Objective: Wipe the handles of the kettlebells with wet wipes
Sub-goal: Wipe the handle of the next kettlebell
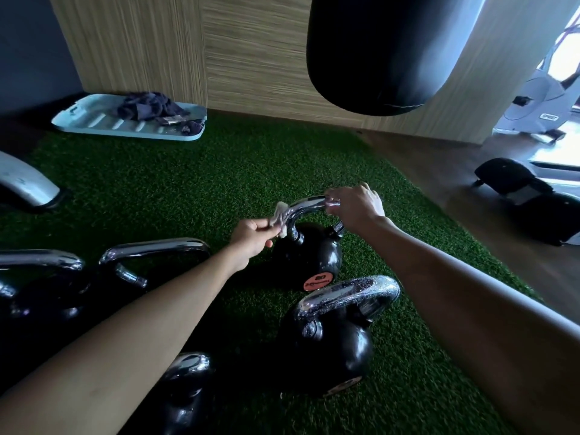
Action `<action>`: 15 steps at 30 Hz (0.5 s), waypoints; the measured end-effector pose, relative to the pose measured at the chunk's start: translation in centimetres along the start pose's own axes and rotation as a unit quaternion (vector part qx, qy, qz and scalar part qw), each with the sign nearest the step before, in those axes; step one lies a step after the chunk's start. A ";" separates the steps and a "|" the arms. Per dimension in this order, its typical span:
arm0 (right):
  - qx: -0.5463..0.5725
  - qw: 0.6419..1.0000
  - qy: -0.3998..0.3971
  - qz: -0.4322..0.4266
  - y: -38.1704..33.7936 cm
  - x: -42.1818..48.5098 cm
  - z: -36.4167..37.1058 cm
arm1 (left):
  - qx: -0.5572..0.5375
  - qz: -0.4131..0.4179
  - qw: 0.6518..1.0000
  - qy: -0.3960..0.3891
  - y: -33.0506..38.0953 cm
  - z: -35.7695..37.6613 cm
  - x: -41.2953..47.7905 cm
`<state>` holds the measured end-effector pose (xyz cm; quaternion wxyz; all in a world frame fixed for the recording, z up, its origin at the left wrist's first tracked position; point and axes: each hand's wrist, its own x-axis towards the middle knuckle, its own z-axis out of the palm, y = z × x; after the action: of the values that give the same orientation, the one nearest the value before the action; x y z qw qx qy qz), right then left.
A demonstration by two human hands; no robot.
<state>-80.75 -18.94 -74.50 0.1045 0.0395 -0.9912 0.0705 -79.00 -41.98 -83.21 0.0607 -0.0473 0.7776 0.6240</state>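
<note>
While the black round kettlebell with the orange label (317, 259) stands upright on the green artificial turf (188, 189), its curved chrome handle (309, 204) is held at both ends. The left hand (251, 237) pinches a crumpled white wet wipe (281, 218) between thumb and curled fingers and presses it against the left bend of that handle. The right hand (357, 208) grips the right end of the handle's top bar, its fingers curled over the metal.

Just in front of this kettlebell, nearer the person, stands a second black kettlebell (332, 350), its chrome grip speckled with fine droplets. To the left of the orange-labelled one, two more black kettlebells with chrome handles (153, 248) stand close together, partly hidden by the left forearm. Another chrome-handled kettlebell (185, 381) shows nearest the person.

Beyond the orange-labelled kettlebell and to its left, a pale blue plastic tray (103, 127) lies at the turf's edge against the wood-grain wall panel (251, 58), with a crumpled dark blue cloth (150, 108) on it. Above and behind the kettlebell, to the right, hangs a black cylindrical punching bag (376, 51). To its right, on the brown wooden floor (439, 189), lies a black-and-white piece of gear (527, 196) that I cannot identify. Beyond that stands a white exercise machine (539, 105) in bright light. Far to the kettlebell's left, a curved silver-grey shell (22, 183) is cut off by the frame.
</note>
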 end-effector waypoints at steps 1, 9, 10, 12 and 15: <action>0.002 1.000 0.001 0.002 0.0 0.0 0.1 | 0.026 -0.003 1.000 0.004 -0.4 0.2 -0.4; 0.005 1.000 0.021 -0.005 0.0 0.2 0.7 | 0.009 0.095 0.993 0.068 -0.6 1.0 -0.1; 0.013 1.000 0.022 -0.003 -0.1 0.2 0.7 | 0.011 0.084 0.994 0.069 -0.8 1.2 0.0; 0.018 1.000 0.023 -0.001 -0.1 0.2 0.7 | 0.026 0.061 0.996 0.064 -1.2 1.7 -0.2; 0.026 0.999 0.023 0.004 -0.2 0.1 0.7 | 0.054 0.040 0.996 0.063 -1.2 2.1 -0.6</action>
<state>-80.94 -19.26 -75.09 0.1255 0.0368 -0.9866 0.0974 -78.17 -40.23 -84.73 -0.0106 -0.0519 0.8140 0.5784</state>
